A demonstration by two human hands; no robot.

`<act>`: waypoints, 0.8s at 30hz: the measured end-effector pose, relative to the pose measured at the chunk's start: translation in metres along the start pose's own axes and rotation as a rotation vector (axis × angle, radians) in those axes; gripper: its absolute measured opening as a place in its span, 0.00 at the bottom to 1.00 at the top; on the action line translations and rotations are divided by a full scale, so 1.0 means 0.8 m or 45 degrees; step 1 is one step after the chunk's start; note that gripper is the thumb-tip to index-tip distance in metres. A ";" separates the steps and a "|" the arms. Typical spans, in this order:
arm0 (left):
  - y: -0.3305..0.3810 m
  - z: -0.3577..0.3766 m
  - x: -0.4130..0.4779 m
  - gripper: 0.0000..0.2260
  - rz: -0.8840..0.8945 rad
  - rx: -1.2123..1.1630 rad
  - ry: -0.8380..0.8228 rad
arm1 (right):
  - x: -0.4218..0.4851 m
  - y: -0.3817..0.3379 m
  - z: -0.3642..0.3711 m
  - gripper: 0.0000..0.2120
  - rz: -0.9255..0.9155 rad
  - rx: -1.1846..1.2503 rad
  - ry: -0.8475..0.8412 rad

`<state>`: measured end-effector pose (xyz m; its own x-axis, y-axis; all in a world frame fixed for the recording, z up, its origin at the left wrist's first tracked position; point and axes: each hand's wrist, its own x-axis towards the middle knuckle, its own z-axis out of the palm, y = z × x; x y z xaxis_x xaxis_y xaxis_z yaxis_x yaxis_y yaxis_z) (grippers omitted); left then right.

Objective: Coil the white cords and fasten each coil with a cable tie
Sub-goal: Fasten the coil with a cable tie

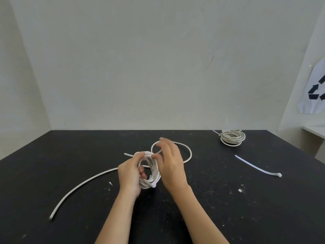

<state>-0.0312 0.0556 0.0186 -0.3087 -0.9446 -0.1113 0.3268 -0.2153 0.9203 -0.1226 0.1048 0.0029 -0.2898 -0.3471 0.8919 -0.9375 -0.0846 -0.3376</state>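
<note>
My left grip point(131, 175) is clenched round the half-made coil point(153, 173). The fingers go through its middle and the thumb lies over the top, so the turns stay stacked and cannot spring apart. I hold the coil upright, just above the desk point(52, 164) and near its middle, so each new turn can be laid on from the side.

My right grip point(173, 164) sits just beside the coil, with its thumb against the top turns. The fingertips are at the next loop point(189, 152), which arcs away over the desk behind. They are blurred, so I cannot tell whether they pinch the cord or only guide it.

The loose tail point(82, 184) runs off to my left in a long curve and ends near the front edge, so I judge there are several turns left to wind. A spare cable tie point(255, 165) lies flat to my right, near enough to reach once the coil is done.

A second coil point(232, 138) rests at the far right of the desk, well apart. It seems finished, though its fastening is too faint to be sure of.

The desk is matt black, scuffed and flecked with white specks. Pale bare walls point(158, 59) close in behind and at the left. At the right edge hangs a white sheet point(314, 88) printed with dark recycling arrows.
</note>
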 end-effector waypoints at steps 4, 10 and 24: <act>-0.002 0.000 -0.002 0.11 0.069 0.053 -0.099 | 0.009 -0.018 -0.023 0.18 0.605 0.461 -0.119; -0.007 0.000 -0.004 0.18 0.332 0.355 -0.179 | 0.012 -0.023 -0.029 0.14 0.724 0.476 -0.208; -0.009 0.010 -0.018 0.22 0.532 0.759 -0.208 | 0.019 -0.018 -0.037 0.08 0.892 0.657 -0.266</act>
<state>-0.0362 0.0725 0.0165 -0.4090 -0.8595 0.3067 -0.0797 0.3685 0.9262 -0.1192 0.1284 0.0303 -0.6749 -0.6360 0.3743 -0.3406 -0.1814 -0.9225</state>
